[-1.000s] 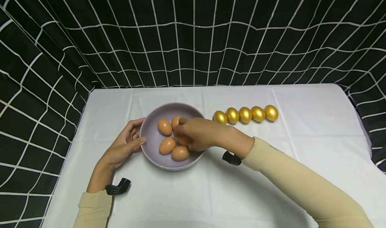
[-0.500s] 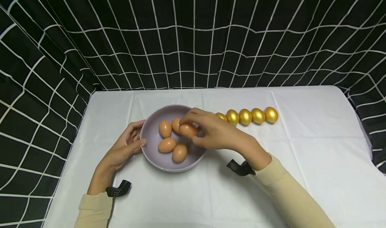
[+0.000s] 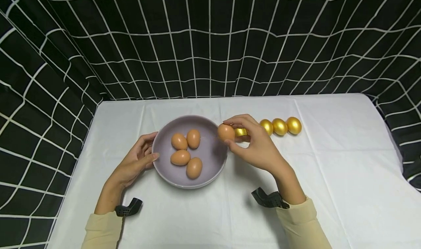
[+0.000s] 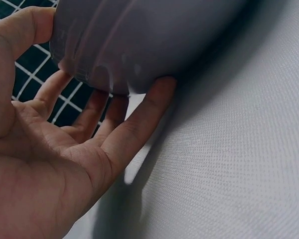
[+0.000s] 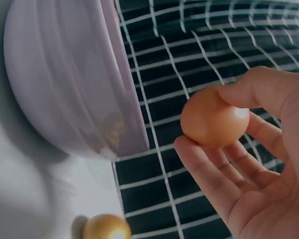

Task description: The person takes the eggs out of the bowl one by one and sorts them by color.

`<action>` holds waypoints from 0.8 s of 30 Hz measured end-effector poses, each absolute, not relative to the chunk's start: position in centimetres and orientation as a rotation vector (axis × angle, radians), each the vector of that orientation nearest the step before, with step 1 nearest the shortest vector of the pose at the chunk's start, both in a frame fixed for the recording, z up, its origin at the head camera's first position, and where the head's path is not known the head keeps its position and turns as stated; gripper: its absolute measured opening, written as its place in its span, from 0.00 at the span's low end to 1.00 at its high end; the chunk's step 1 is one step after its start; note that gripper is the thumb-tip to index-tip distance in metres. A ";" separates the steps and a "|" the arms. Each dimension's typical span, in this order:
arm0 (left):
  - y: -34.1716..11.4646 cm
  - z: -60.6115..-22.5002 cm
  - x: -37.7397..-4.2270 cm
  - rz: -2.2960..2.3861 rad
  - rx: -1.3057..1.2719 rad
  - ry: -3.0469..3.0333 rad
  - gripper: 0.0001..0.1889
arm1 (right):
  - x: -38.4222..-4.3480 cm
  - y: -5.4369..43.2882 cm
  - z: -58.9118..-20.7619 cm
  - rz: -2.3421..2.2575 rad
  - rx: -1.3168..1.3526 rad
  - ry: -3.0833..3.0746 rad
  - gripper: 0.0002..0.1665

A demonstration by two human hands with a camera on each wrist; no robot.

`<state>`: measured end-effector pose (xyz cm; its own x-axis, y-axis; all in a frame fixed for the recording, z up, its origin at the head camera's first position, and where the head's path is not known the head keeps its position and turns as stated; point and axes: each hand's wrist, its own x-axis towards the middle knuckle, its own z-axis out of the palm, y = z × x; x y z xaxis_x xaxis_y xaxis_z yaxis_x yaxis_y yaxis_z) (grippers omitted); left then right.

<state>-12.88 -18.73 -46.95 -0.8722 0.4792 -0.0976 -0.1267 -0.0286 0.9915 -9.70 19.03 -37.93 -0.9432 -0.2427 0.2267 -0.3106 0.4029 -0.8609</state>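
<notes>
A brown egg (image 3: 226,132) is pinched between the thumb and fingers of my right hand (image 3: 254,143), just past the bowl's right rim in the head view. In the right wrist view the same egg (image 5: 214,117) is held up beside the bowl (image 5: 65,74). My left hand (image 3: 136,159) grips the left side of the mauve bowl (image 3: 213,157), its thumb at the rim. The left wrist view has the fingers (image 4: 134,129) against the bowl's outer wall (image 4: 139,45). Several brown eggs (image 3: 180,157) lie inside the bowl.
A row of gold eggs (image 3: 280,127) lies on the white tablecloth (image 3: 184,219) to the right of the bowl, partly hidden by my right hand. Behind the table hangs a black curtain (image 3: 200,44) with a white grid.
My right hand has lifted a brown egg out of the bowl and carried it right, past the rim. The left hand has stayed at the bowl.
</notes>
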 end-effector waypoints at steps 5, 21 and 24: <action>-19.0 -46.9 -12.8 1.955 0.365 1.844 0.35 | -9.1 20.2 -39.2 1.607 0.381 -2.553 0.28; -18.7 -47.0 -12.6 1.965 0.371 1.825 0.35 | -8.6 22.0 -41.8 1.306 0.268 -2.754 0.26; -18.8 -47.0 -12.7 1.971 0.387 1.823 0.34 | -8.6 22.1 -42.2 1.249 0.267 -2.796 0.25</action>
